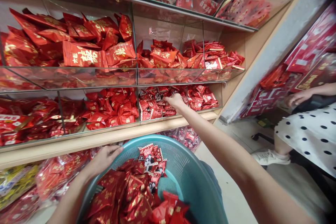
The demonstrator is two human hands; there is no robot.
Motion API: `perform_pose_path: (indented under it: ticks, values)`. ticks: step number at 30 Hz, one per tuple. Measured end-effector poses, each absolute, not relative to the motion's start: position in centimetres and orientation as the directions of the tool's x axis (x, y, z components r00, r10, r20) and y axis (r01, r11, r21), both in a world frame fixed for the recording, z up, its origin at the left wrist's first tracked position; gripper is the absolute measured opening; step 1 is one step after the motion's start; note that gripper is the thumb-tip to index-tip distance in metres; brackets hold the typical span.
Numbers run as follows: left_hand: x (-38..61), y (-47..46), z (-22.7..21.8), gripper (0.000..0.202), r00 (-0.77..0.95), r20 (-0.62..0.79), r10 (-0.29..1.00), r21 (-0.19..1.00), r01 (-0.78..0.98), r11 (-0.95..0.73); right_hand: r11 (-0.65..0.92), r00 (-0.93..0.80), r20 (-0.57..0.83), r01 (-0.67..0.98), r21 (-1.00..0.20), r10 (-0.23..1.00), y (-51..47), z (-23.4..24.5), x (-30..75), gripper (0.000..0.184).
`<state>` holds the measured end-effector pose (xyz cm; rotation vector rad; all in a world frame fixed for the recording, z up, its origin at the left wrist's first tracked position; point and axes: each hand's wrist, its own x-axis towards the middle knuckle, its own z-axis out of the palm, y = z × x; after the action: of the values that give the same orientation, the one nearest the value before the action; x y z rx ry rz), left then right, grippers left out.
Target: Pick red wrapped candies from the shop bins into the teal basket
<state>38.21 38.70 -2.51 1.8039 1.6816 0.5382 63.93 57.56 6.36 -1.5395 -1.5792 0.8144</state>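
My left hand [103, 159] grips the far-left rim of a teal plastic basket [183, 168] held low in front of me. Red candy packets with gold print [126, 196] fill it, with several red-and-white packets [152, 159] on top. My right hand [175, 100] reaches into a clear bin of small red-and-white packets [154, 106] on the lower shelf, its fingers curled down among them; what they hold is hidden.
Clear-fronted shelves [105, 77] hold bins of red packets at several levels above a wooden ledge [110, 136]. Bagged sweets [39, 182] lie below it. At right a person in a dotted white skirt [312, 133] sits by red boxes [309, 56], one hand [299, 97] out.
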Motion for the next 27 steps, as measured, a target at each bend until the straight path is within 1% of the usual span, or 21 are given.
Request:
perform_pose_path:
  ticks: [3, 6, 9, 13, 16, 18, 21, 24, 27]
  values:
    - [38.1, 38.7, -2.6, 0.048, 0.109, -0.106, 0.988, 0.671, 0.741, -0.010, -0.013, 0.009, -0.010, 0.392, -0.920, 1.000, 57.3, 6.9, 63.9, 0.022]
    - [38.0, 38.7, -2.7, 0.048, 0.107, -0.104, 0.989, 0.671, 0.742, -0.010, -0.040, -0.048, -0.054, 0.269, -0.962, 0.997, 56.7, 7.5, 64.1, 0.022]
    - [38.0, 38.7, -2.8, 0.049, 0.102, -0.102, 0.989, 0.664, 0.748, -0.008, -0.056, -0.116, -0.077, 0.172, -0.983, 0.990, 56.1, 8.1, 64.3, 0.022]
    - [38.2, 38.7, -2.7, 0.049, 0.087, -0.089, 0.992, 0.676, 0.737, -0.004, -0.086, -0.181, -0.100, 0.083, -0.993, 0.978, 54.7, 8.7, 64.9, 0.023]
    - [38.1, 38.6, -2.6, 0.048, 0.084, -0.086, 0.993, 0.676, 0.737, -0.004, -0.051, -0.203, -0.051, 0.002, -0.999, 0.978, 52.4, 8.8, 65.8, 0.026]
    - [38.0, 38.6, -2.7, 0.047, 0.092, -0.084, 0.992, 0.672, 0.740, -0.012, -0.005, -0.229, -0.001, -0.020, -1.000, 0.973, 50.1, 8.5, 66.6, 0.026]
    - [37.9, 38.6, -2.8, 0.046, 0.107, -0.085, 0.991, 0.669, 0.743, -0.023, 0.001, -0.300, 0.007, -0.019, -1.000, 0.954, 46.1, 7.1, 67.9, 0.025]
    - [37.9, 38.7, -2.9, 0.047, 0.103, -0.093, 0.990, 0.667, 0.745, -0.015, -0.077, -0.386, -0.073, 0.004, -0.997, 0.920, 42.4, 4.6, 68.9, 0.029]
    - [38.0, 38.7, -2.9, 0.048, 0.101, -0.102, 0.990, 0.672, 0.741, -0.006, -0.208, -0.389, -0.215, 0.059, -0.976, 0.896, 39.6, 1.7, 69.7, 0.033]
